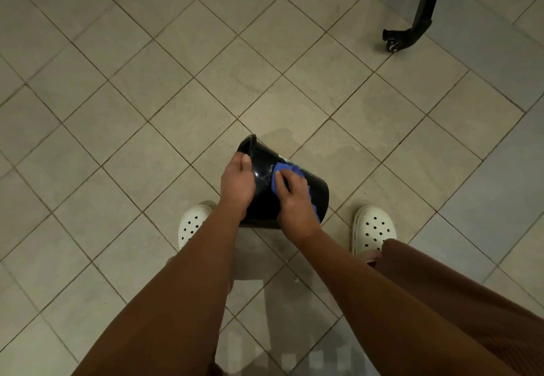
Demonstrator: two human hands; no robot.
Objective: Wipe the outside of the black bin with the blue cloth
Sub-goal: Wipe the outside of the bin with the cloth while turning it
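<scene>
The black bin (266, 166) is held tilted above the tiled floor, between my feet, its open rim pointing up and to the left. My left hand (237, 182) grips the bin at its rim, thumb over the edge. My right hand (295, 202) presses the blue cloth (279, 174) flat against the bin's outer side. The cloth bunches under my fingers, and part of it hangs down past my palm. The bin's lower side is hidden behind both hands.
Beige floor tiles (147, 81) spread in every direction. My two white perforated clogs (374, 227) stand on either side of the bin. A black metal leg with a foot (412, 31) reaches down at the top right. A damp patch (347, 147) shows beyond the bin.
</scene>
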